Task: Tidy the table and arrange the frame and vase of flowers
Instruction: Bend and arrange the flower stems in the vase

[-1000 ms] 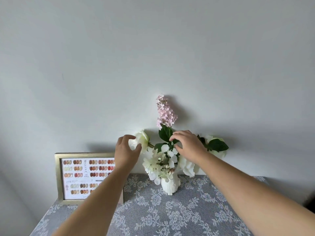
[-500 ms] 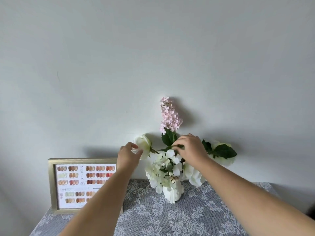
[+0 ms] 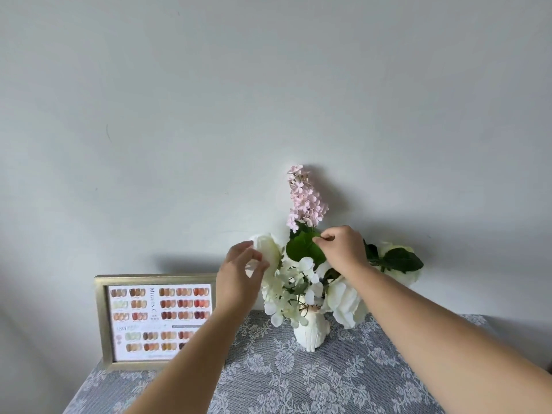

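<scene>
1. Step in hand: arranging the flowers. The vase [image 3: 310,333] stands upright on the desk [image 3: 343,380], far centre, close to the wall [image 3: 268,85]. The frame [image 3: 103,321] stands upright at far left, just beside the vase.
2. Left hand [image 3: 239,279]: fingers curled at the white rose [image 3: 268,255] on the bouquet's left, thumb and forefinger apparently pinching a petal edge (contact is hard to confirm, white on white).
3. Right hand [image 3: 343,249]: fingertips pinched together on a green leaf [image 3: 301,249] just below the pink flower spike [image 3: 304,198]; nothing else held.
4. Next move, by judgement: small tugs to spread the rose and turn the leaf, with a light touch. The vase is small under a wide, top-heavy bouquet and could tip.
5. Room: the wall is right behind the blooms, so no space to push them back. Open lace cloth [image 3: 298,392] lies near the viewer. The left forearm crosses in front of the frame's right edge; a careless withdrawal might knock it.
</scene>
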{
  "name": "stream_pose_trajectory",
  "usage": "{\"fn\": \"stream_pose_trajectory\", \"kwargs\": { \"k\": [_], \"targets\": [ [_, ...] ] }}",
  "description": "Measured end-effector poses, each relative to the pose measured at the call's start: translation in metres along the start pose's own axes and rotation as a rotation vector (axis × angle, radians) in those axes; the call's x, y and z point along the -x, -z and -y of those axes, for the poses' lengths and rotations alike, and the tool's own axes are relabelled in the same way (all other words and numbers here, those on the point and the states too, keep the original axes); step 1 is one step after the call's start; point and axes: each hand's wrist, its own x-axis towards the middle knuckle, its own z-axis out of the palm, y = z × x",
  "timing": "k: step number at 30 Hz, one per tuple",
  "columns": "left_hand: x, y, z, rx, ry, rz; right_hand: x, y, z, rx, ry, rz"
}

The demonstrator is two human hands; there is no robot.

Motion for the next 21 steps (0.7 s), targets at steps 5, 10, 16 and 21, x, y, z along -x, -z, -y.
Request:
{"fn": "stream_pose_trajectory", "kwargs": {
  "k": [5, 10, 16, 21],
  "targets": [
    [0.017, 0.001, -0.008, -0.045, -0.167, 0.014, 0.000, 0.000, 0.005, 0.005, -0.017, 0.026],
    [0.014, -0.006, -0.019, -0.195, -0.350, 0.076, 0.002, 0.003, 0.006, -0.017, -0.024, 0.046],
    [0.009, -0.026, -0.020, -0.273, -0.283, 0.247, 0.004, 0.004, 0.002, -0.045, -0.027, 0.080],
    [0.006, -0.030, -0.020, -0.178, -0.240, 0.277, 0.008, 0.004, -0.002, -0.043, 0.017, 0.087]
  ]
}}
